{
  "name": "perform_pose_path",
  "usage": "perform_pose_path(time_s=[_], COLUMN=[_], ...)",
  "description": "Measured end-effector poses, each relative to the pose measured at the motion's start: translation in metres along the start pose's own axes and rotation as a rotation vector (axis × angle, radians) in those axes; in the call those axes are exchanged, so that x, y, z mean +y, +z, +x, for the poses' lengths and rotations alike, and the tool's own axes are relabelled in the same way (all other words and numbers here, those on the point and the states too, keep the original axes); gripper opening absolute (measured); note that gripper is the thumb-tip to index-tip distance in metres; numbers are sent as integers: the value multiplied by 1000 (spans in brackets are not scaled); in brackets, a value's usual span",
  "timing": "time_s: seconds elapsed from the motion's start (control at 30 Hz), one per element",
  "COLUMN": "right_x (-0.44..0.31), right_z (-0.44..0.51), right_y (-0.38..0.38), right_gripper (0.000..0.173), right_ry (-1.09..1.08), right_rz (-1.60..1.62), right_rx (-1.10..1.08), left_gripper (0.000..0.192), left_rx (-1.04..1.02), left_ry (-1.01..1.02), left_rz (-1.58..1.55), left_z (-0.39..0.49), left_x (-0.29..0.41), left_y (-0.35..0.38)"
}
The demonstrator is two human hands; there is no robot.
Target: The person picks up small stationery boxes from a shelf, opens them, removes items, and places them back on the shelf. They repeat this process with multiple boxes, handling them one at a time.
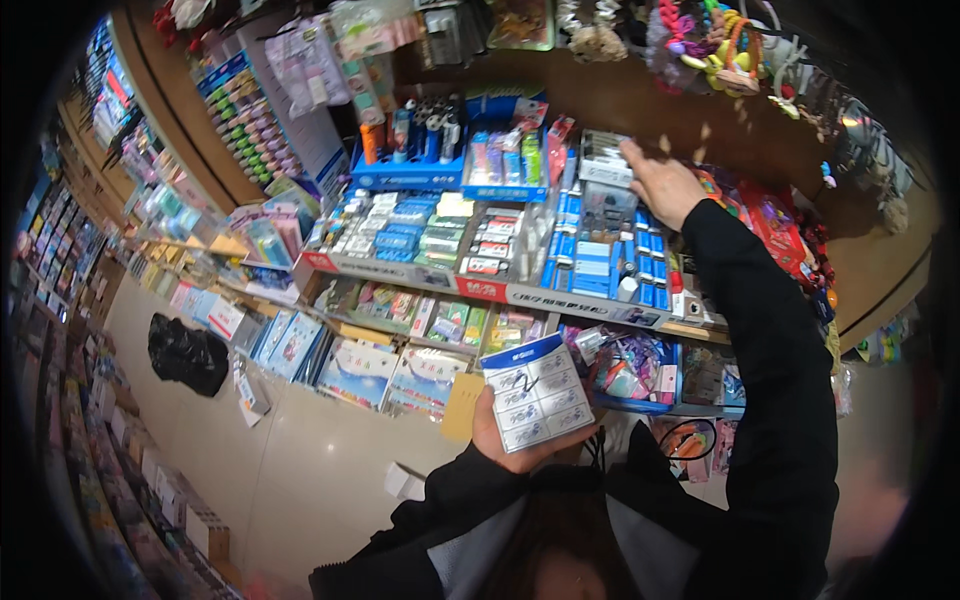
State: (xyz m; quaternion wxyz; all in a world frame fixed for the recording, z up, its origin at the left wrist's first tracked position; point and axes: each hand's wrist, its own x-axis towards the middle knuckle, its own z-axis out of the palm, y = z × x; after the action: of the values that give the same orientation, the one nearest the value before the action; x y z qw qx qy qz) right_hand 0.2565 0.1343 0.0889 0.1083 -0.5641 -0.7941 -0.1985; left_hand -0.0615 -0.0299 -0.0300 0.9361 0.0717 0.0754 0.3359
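My left hand holds a flat pack of small white boxes with a blue top edge, in front of my chest. A dark handwritten mark runs across its face. Out at arm's length, my right hand reaches to the back right of the display tray. Its fingertips lie at the edge of a white box; whether they grip it I cannot tell. Rows of blue-and-white small boxes fill the tray's right part. Erasers in paper sleeves lie in the middle compartment.
Blue display boxes stand behind the tray. Hair ties hang overhead at the right. Below are shelves with picture-covered books and a blue bin of small packets. A black plastic bag and a white carton lie on the floor.
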Motion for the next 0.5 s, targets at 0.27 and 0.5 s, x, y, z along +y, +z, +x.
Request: perform_pose_path(time_s=[0.27, 0.5], right_x=[-95, -164], right_z=[-29, -66], right_y=[-54, -104], right_gripper=[54, 18], right_ry=[-258, -329], right_rz=[158, 727], right_rx=[190, 64], left_gripper=[90, 87], left_rx=[-26, -137], left_ry=[122, 169], left_rz=[6, 33], left_z=[2, -7], left_x=[4, -8], left_y=[15, 11])
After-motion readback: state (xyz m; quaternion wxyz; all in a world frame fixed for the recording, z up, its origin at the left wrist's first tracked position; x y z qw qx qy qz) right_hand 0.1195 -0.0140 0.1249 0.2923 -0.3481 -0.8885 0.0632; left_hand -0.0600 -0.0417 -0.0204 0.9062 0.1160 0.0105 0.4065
